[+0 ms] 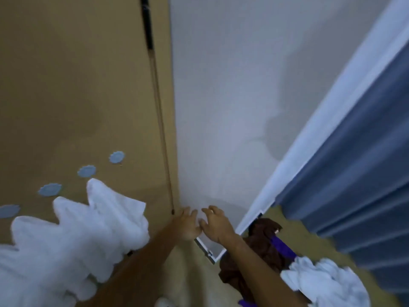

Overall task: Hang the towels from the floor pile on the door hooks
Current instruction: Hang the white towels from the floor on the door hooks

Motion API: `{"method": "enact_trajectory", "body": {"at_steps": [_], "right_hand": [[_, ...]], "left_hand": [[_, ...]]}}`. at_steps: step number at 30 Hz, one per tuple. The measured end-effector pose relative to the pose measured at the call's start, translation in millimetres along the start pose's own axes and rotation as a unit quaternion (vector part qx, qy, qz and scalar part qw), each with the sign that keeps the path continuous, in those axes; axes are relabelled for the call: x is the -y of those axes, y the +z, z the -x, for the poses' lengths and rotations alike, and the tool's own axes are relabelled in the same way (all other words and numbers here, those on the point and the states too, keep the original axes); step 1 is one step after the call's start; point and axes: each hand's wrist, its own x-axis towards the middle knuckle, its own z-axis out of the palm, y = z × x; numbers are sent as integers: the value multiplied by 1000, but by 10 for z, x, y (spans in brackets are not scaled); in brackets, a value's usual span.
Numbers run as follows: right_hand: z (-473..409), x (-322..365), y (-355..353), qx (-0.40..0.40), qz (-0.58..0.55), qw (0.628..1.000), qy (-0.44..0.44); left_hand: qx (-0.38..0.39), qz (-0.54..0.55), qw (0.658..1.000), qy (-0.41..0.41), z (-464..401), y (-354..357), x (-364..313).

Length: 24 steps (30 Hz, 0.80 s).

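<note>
Several white towels (73, 235) hang in a row on the tan door (66, 85) at the lower left. Round blue hook pads (116, 157) run in a slanted line across the door, some of them bare. My left hand (188, 224) and my right hand (218, 224) are held side by side in front of the white wall, fingers spread, with nothing in them. On the floor at the lower right lies a pile: a white towel (323, 282), a brown cloth (263, 247) and a purple one (282, 244).
A white wall (232, 96) fills the middle, with the door's edge and a dark gap (155, 74) to its left. A blue curtain (358, 173) hangs at the right beside a white frame. The beige floor (199, 280) shows between my arms.
</note>
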Motion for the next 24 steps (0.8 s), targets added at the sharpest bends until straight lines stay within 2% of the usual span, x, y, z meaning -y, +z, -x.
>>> {"method": "enact_trajectory", "body": {"at_steps": [5,10,18,24], "right_hand": [[908,-977,20,-37,-9,996,82],[2041,-2000,107,-61,-53,978,194],[3668,-3273,355,-66,-137,921,360],[4207,-3907,485,-59,-196,877,435]], "left_hand": [[73,-81,992,56,211,496,-1013],[138,-155,969,135,557,1072,-2027],[216,-227,915,254,970,1981,-3423],[224,-273,882,312,898,2463,-4203]]}}
